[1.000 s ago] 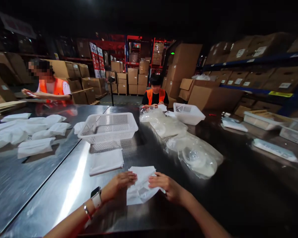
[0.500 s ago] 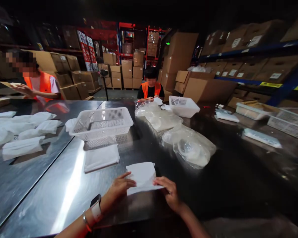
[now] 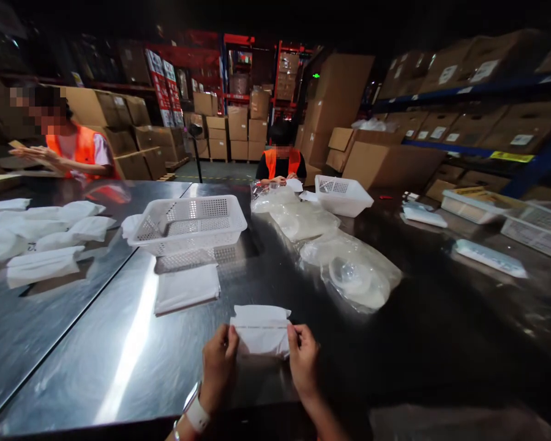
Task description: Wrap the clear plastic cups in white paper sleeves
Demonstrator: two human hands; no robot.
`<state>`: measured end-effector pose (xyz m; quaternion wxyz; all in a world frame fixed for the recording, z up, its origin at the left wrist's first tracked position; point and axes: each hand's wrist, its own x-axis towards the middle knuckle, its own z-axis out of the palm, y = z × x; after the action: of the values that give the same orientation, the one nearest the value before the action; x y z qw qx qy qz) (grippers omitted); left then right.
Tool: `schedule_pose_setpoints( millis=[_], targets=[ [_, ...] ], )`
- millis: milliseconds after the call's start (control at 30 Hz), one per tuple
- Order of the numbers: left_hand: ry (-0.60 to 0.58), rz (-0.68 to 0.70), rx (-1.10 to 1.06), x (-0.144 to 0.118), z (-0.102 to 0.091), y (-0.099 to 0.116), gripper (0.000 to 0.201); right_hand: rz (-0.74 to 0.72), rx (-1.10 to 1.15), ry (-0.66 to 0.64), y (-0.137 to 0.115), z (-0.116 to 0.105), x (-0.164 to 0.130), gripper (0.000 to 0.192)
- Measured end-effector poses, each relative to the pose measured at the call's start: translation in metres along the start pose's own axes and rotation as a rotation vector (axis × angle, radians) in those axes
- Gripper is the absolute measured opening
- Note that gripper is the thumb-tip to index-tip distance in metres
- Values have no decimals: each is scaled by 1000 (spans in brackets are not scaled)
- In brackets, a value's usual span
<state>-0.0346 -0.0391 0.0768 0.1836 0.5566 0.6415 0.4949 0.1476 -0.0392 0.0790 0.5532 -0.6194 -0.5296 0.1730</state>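
The left hand [image 3: 218,358] and right hand [image 3: 304,358] pinch opposite edges of a flat white rectangular packet [image 3: 262,340], lower centre of the frame; its printed line [image 3: 259,327] is too small to read

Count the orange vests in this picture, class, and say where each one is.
2. One orange vest shows at the far left, behind the table; the second vest shows near the middle, beyond the clear plastic bags. Others may be hidden.
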Motion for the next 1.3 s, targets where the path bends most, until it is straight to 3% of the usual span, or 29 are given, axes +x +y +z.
schedule_pose_setpoints(
  millis=[100,300,467,567,667,733,800,967,1100,1133,1200,1300],
  targets=[
    [-25,-15,143,-3,0,-2,37,-21,-89,-18,2,1,1,59],
    [-184,10,315,-1,-4,-1,36,-160,-294,9,12,0,3,59],
    [-310,34,493,0,-20,8,37,-299,-444,-3,16,2,1,55],
    [-278,66,657,0,-31,22,34,-351,-511,-21,15,2,0,53],
    [-278,355,700,5,-26,38,36,-388,-522,-28,14,1,0,55],
    [-455,630,587,12,-12,45,46,-398,-525,-26,15,0,2,58],
    [-635,740,504,19,3,46,49,-407,-532,-17,18,-2,6,61],
    [-758,600,605,26,18,45,63,-364,-701,16,23,-16,26,67],
    [-822,503,604,22,15,46,67,-158,-993,36,6,-35,38,43],
    [-811,494,598,22,15,46,67,-170,-990,53,0,-37,37,39],
    [-787,513,582,21,16,41,67,-330,-846,73,-8,-33,32,39],
    [-760,556,537,21,19,26,71,-536,-546,5,0,-9,20,44]
  ],
)
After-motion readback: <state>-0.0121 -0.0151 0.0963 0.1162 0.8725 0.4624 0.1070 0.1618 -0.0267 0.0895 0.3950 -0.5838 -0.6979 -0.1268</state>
